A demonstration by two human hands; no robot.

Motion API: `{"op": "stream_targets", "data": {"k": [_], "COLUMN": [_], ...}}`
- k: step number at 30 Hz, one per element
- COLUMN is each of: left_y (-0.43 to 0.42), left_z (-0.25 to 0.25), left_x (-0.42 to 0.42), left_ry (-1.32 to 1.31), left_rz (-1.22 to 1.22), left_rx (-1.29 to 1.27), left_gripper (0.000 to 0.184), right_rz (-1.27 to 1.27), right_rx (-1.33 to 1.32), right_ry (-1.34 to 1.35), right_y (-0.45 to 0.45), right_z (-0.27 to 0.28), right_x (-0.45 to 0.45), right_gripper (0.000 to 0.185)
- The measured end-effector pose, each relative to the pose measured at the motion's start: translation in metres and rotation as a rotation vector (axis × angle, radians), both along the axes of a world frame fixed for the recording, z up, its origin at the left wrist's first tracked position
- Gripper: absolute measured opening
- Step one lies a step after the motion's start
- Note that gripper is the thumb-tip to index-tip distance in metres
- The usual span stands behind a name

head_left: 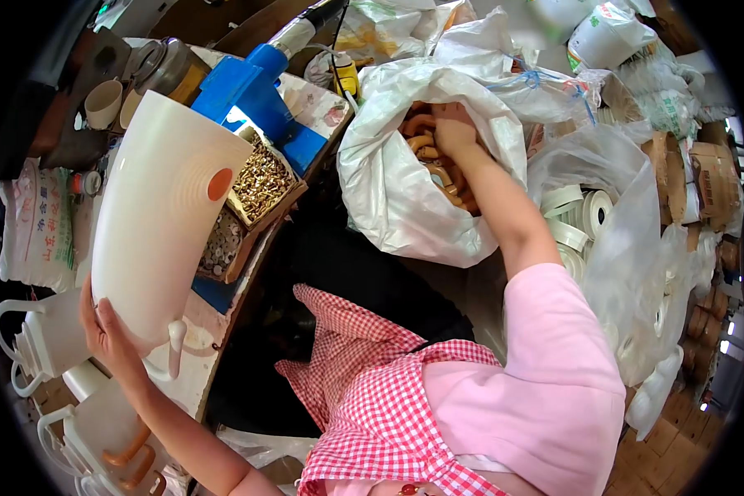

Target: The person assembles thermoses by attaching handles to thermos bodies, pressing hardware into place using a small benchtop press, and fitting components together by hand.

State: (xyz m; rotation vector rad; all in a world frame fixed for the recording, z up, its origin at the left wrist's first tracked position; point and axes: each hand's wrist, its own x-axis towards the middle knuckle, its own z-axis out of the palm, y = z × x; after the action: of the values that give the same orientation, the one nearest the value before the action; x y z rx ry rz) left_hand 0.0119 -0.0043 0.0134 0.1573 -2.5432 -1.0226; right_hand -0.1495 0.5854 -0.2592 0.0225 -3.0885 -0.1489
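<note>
A tall, curved cream plastic jug (161, 207) with an orange round spot on its side stands tilted over the workbench at left. My left hand (112, 335) grips its lower end, thumb on the near side. A small white knobbed piece (175, 337) sticks out near that end. To the right, my right hand (453, 128) reaches inside a white woven sack (388, 198), among several brown curved handles (442, 169). The fingers of that hand are mostly hidden, so whether they hold a handle does not show.
A blue bench machine (248, 87) stands behind the jug. Beside it are a box of brass-coloured screws (260, 178) and a box of small grey parts (221, 244). White jugs (54, 331) stand at lower left. A clear bag (628, 190) holds white rings at right.
</note>
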Motion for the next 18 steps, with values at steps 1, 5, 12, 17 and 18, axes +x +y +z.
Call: {"op": "stream_targets", "data": {"k": [1,5,12,17,18], "left_y": [-0.001,0.000,0.001,0.002,-0.003], "left_z": [0.001,-0.003,-0.003,-0.006,-0.008], "left_x": [0.000,0.000,-0.002,-0.001,-0.002], "left_ry": [0.008,-0.013,0.009,0.042,0.069], "left_rz": [-0.003,0.037,0.025,0.033,0.014], "left_rx": [-0.016,0.062,0.118,0.108,0.021], "left_gripper": [0.044,0.044,0.042,0.038,0.038], "right_rz": [-0.013,0.155,0.487,0.517,0.425], "right_rx": [-0.197,-0.675,-1.046,-1.087,-1.082], "right_ry": [-0.119,0.155,0.409,0.400,0.353], "right_y": [-0.001,-0.011,-0.037,-0.066,-0.073], "right_z": [0.024,0.090,0.159,0.191,0.196], "right_x": [0.000,0.052,0.097,0.101,0.100], "right_gripper": [0.034,0.029,0.015,0.019,0.023]}}
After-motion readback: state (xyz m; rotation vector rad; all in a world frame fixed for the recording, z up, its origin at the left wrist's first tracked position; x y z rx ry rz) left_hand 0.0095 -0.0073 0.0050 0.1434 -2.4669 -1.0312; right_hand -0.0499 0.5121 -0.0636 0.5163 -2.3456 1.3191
